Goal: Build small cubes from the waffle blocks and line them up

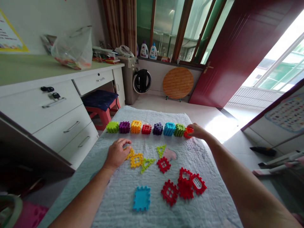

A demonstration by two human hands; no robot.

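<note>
Across the far part of a cloth-covered table stands a row of stacked building tiles: light green [112, 127], purple [124, 127], yellow [136, 127], red [146, 129], dark violet [158, 129], blue [169, 129] and green [179, 130]. At its right end, my right hand [197, 131] has its fingers closed around an orange-red stack [188, 132]. My left hand [118, 152] rests low over the cloth with fingers loosely apart, thumb beside a yellow triangular tile [129, 154] that it partly covers. Nearby lie a yellow window tile [136, 160] and a light green triangle [147, 164].
Loose red tiles [169, 192] and a blue square tile [142, 198] lie on the pale quilted cloth [114, 199] closer to me. A white desk [59, 74] and a red stool [104, 115] stand left. Behind are a washing machine [130, 80] and a round wooden board [178, 83].
</note>
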